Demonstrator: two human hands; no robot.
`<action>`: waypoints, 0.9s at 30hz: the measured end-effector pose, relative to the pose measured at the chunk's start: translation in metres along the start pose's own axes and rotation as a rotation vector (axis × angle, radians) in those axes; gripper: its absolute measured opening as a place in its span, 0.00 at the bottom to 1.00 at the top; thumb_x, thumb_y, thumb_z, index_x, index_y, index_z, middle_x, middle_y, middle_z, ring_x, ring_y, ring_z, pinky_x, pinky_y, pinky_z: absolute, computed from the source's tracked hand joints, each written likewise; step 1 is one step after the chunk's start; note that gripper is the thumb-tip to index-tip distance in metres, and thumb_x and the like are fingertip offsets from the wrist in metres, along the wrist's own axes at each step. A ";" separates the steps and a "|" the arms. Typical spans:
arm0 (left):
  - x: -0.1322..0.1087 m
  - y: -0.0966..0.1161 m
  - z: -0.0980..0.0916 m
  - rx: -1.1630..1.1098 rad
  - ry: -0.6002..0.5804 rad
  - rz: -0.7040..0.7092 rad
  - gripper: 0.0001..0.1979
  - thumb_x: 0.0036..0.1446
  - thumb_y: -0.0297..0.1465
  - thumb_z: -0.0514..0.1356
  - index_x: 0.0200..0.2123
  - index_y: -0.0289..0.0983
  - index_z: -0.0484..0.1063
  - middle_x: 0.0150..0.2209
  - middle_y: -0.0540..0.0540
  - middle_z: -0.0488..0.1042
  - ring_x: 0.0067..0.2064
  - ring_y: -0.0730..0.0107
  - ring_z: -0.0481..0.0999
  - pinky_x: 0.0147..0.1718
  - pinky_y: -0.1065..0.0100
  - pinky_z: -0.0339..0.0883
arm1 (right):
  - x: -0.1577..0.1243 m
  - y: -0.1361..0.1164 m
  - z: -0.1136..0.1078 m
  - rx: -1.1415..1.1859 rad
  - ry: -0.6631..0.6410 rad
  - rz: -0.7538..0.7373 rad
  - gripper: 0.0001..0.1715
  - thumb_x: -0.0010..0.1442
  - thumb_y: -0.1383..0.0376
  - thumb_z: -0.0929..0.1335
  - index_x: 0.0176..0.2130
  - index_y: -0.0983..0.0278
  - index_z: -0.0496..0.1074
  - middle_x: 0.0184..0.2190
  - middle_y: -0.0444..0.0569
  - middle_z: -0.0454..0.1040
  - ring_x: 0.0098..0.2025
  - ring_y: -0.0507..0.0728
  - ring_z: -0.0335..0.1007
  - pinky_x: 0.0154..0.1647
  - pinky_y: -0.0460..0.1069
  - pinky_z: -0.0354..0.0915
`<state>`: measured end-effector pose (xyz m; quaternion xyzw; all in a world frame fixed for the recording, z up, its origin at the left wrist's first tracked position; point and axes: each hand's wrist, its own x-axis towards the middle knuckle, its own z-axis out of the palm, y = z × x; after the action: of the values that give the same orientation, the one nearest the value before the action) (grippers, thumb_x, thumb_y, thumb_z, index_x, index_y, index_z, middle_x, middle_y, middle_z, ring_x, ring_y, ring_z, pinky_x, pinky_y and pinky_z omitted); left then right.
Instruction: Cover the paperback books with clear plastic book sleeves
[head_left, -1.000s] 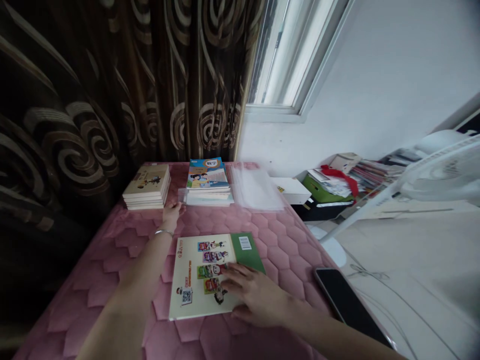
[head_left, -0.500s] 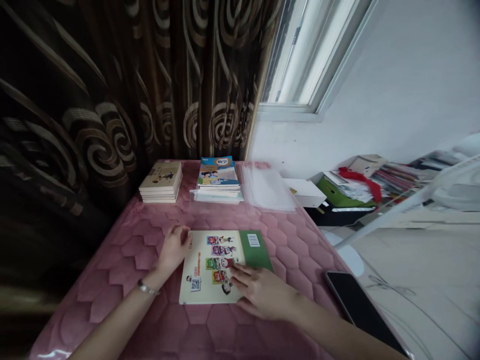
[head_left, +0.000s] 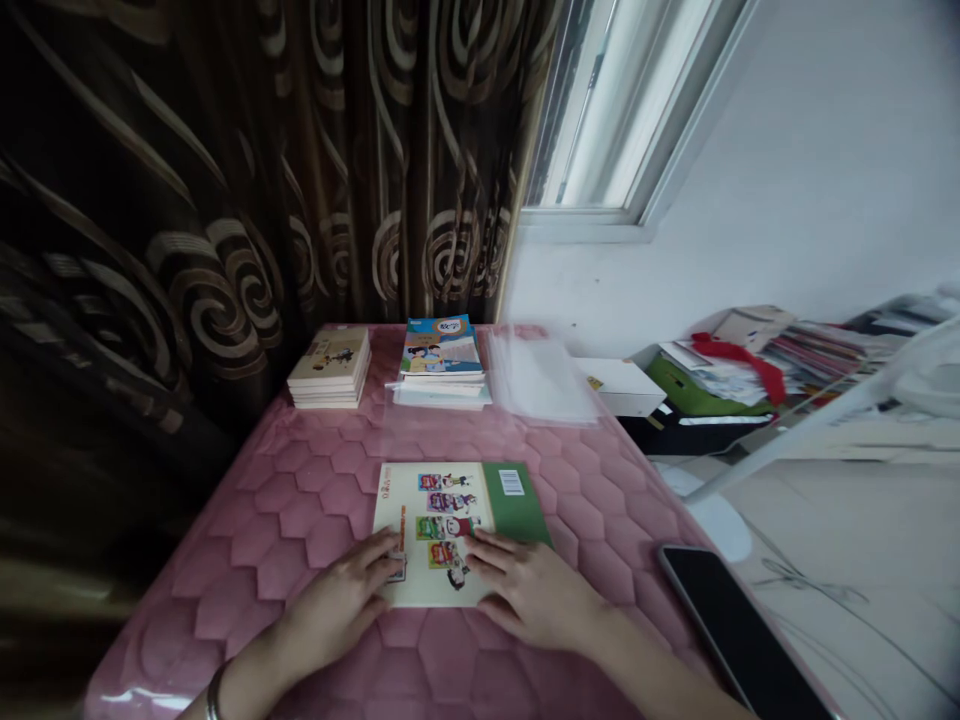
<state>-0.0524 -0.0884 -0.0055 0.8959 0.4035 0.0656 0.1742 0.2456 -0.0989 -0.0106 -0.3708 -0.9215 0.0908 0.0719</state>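
A thin book (head_left: pixel 442 540) lies flat on the pink table cover, its cream and green side with cartoon pictures and a barcode facing up. My left hand (head_left: pixel 337 605) rests at the book's lower left, fingertips on the cover over the printed square and thumb by the near edge. On the lower right part of the cover lies my right hand (head_left: pixel 532 590), its fingers stretched out and touching the surface. Neither hand has anything lifted. A bracelet (head_left: pixel 215 692) is on my left wrist.
At the back stand a stack of cream books (head_left: pixel 328 370) and a stack topped by a blue book (head_left: pixel 442 350). Clear plastic sheets (head_left: pixel 544 375) lie beside them, near a white box (head_left: pixel 622 385). A black phone (head_left: pixel 735 625) lies along the right edge.
My left hand has moved from the book's upper left corner down to its lower left edge. My right hand stays on the cover. The view has shifted slightly.
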 end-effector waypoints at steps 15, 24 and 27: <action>-0.001 0.012 -0.011 0.219 0.010 0.118 0.20 0.56 0.18 0.52 0.48 0.37 0.73 0.57 0.42 0.70 0.59 0.61 0.68 0.57 0.60 0.65 | 0.002 -0.004 -0.005 0.097 0.018 0.075 0.26 0.58 0.54 0.68 0.53 0.63 0.71 0.58 0.52 0.68 0.61 0.64 0.61 0.60 0.58 0.62; -0.001 0.010 -0.015 0.334 0.087 0.129 0.16 0.59 0.17 0.49 0.41 0.38 0.72 0.44 0.43 0.77 0.42 0.63 0.78 0.42 0.63 0.72 | 0.002 -0.009 -0.013 0.085 0.013 0.081 0.18 0.62 0.59 0.65 0.49 0.61 0.74 0.53 0.51 0.73 0.57 0.60 0.67 0.58 0.55 0.63; 0.002 0.010 -0.019 0.350 0.100 0.138 0.15 0.59 0.18 0.50 0.41 0.38 0.72 0.43 0.44 0.77 0.40 0.64 0.78 0.40 0.64 0.72 | 0.000 -0.008 -0.014 0.092 0.022 0.079 0.18 0.61 0.59 0.66 0.49 0.61 0.74 0.53 0.51 0.74 0.56 0.60 0.67 0.57 0.54 0.63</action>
<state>-0.0489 -0.0880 0.0156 0.9336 0.3547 0.0505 -0.0092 0.2426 -0.1028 0.0048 -0.4043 -0.9001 0.1319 0.0953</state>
